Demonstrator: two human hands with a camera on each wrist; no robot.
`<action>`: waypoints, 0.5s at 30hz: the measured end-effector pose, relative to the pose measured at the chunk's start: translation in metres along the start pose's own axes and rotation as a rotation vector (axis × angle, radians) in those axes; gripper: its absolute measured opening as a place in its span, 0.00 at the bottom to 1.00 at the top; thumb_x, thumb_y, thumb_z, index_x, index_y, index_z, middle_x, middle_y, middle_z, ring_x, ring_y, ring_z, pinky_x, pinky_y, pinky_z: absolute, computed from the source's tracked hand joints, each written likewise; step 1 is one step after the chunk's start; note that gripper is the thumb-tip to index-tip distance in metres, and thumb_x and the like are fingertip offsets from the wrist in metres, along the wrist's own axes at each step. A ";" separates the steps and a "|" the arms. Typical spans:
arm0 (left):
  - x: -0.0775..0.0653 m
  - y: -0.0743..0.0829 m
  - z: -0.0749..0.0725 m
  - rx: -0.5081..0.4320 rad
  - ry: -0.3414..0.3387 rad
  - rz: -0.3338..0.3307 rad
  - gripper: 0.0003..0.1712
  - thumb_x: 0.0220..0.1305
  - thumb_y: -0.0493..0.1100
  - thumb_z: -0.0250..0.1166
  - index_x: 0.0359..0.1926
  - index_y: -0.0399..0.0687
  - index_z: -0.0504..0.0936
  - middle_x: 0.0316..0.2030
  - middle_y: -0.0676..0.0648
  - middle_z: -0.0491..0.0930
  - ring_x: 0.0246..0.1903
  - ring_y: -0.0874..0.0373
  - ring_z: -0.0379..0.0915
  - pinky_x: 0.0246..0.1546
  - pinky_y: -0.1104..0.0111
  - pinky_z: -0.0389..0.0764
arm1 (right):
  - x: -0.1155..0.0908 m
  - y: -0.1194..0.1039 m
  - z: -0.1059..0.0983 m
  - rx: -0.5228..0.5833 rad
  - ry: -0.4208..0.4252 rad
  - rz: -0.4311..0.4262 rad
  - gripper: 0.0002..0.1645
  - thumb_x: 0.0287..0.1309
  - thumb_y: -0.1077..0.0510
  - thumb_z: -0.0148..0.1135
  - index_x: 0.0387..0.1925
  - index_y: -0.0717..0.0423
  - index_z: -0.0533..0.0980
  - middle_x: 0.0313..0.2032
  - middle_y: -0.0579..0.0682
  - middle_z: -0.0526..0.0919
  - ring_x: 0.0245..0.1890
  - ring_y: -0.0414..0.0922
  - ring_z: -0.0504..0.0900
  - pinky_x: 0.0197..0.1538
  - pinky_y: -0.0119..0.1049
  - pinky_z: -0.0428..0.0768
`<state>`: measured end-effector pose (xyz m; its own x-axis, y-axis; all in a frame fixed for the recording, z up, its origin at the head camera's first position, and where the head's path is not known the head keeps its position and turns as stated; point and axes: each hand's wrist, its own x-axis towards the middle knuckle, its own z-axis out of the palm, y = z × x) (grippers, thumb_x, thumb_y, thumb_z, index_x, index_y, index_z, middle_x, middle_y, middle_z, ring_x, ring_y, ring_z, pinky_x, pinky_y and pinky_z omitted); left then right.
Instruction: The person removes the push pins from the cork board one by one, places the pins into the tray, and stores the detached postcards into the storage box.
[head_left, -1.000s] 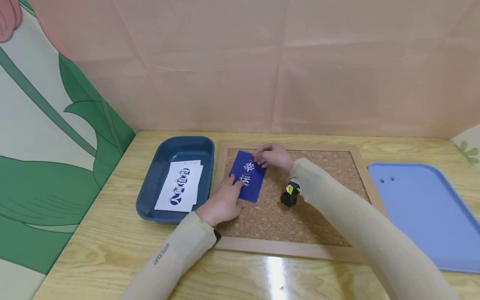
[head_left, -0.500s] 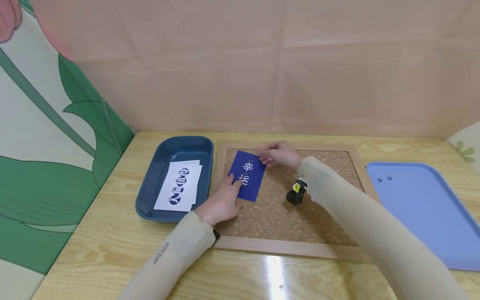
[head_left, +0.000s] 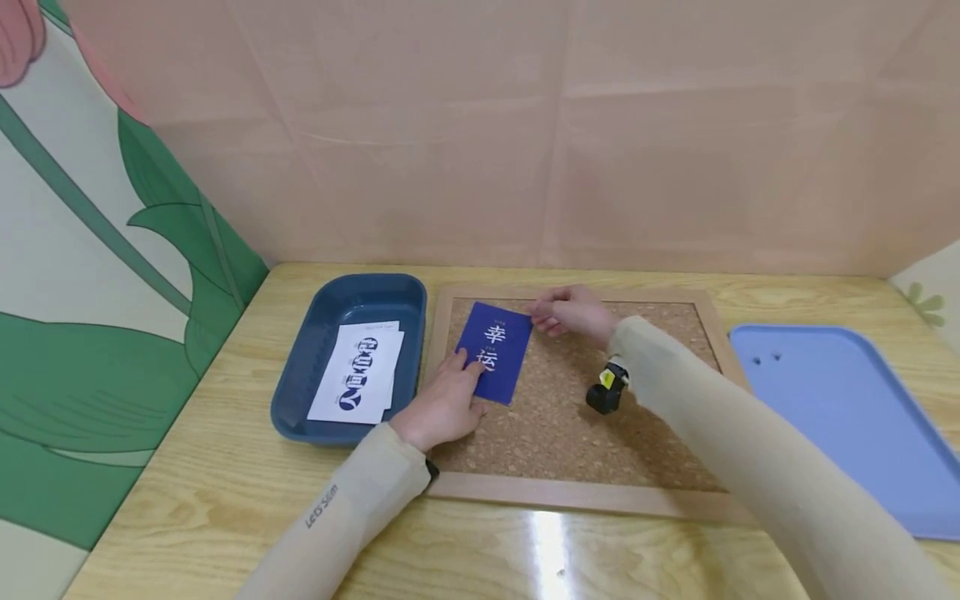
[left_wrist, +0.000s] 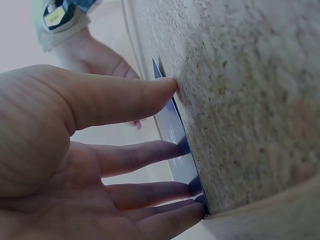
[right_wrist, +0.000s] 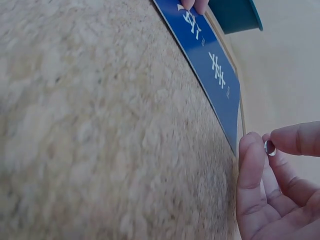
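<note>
A blue card (head_left: pixel 504 367) with white characters lies on the cork board (head_left: pixel 570 442), near its upper left. Straight fingertips of my left hand (head_left: pixel 442 407) press on the card's lower left part. In the left wrist view, the thumb of the left hand (left_wrist: pixel 100 150) touches the cork beside the card's edge. My right hand (head_left: pixel 577 313) is at the card's upper right corner. Up close in the right wrist view, that hand (right_wrist: pixel 280 195) pinches a thumbtack with a small round shiny head (right_wrist: pixel 270 147) between thumb and forefinger. Its point is hidden.
Left of the board stands a dark blue tray (head_left: pixel 300 400) holding several white printed cards (head_left: pixel 386 358). To the right, a light blue tray (head_left: pixel 847 433) bears two small dark pieces (head_left: pixel 777 357). A wooden frame (head_left: pixel 585 497) borders the cork.
My right hand has slid to the right, off the card's upper part to just beside its upper right corner. The left hand and the card have stayed in place.
</note>
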<state>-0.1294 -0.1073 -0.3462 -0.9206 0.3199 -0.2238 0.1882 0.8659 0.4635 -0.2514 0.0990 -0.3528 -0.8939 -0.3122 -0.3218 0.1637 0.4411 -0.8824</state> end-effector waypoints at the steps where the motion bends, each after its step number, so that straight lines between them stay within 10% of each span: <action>1: 0.000 0.000 0.000 -0.001 0.000 -0.001 0.30 0.65 0.38 0.60 0.66 0.33 0.66 0.70 0.29 0.53 0.72 0.37 0.45 0.71 0.50 0.53 | -0.001 0.001 -0.001 0.000 0.005 0.002 0.19 0.66 0.58 0.54 0.51 0.70 0.73 0.38 0.54 0.83 0.33 0.39 0.80 0.39 0.31 0.81; 15: 0.000 -0.002 0.001 -0.013 0.000 -0.007 0.30 0.65 0.39 0.60 0.66 0.33 0.66 0.70 0.30 0.53 0.72 0.37 0.44 0.71 0.50 0.53 | -0.009 0.017 -0.024 -0.035 0.025 0.005 0.19 0.67 0.56 0.53 0.50 0.68 0.72 0.41 0.54 0.84 0.34 0.38 0.81 0.41 0.30 0.81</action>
<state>-0.1294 -0.1084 -0.3477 -0.9220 0.3138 -0.2270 0.1773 0.8630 0.4730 -0.2506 0.1298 -0.3567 -0.9034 -0.2884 -0.3172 0.1541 0.4720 -0.8680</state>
